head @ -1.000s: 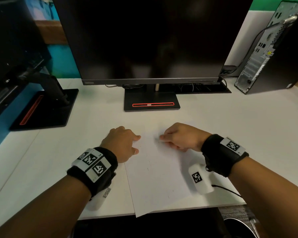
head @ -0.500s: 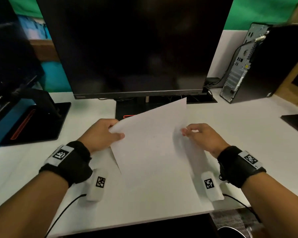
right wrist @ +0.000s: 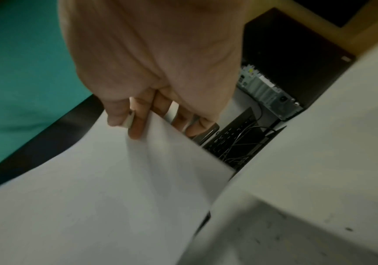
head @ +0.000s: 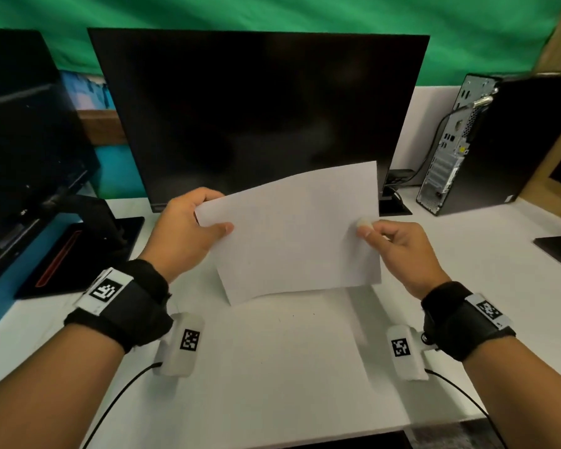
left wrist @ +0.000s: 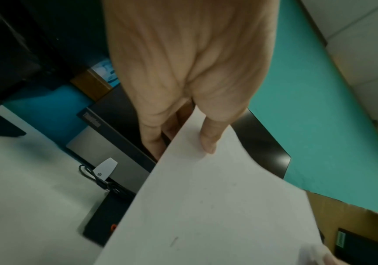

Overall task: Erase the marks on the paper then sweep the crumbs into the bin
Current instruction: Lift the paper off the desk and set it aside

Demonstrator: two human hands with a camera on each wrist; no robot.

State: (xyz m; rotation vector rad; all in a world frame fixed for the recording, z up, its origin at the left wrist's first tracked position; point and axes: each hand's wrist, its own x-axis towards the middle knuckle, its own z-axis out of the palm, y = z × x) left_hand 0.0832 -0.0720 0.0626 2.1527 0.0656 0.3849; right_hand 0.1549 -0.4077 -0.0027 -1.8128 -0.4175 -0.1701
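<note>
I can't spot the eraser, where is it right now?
In the head view the eraser is pinched in the right hand, against the right edge of the paper held up before the monitor.

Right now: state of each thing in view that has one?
paper: lifted off the desk, held at both side edges, bowed
left hand: pinches the paper's left edge
right hand: holds the right edge, with the eraser
eraser: at the right fingertips
crumbs: loose on the desk
monitor: screen dark
</note>
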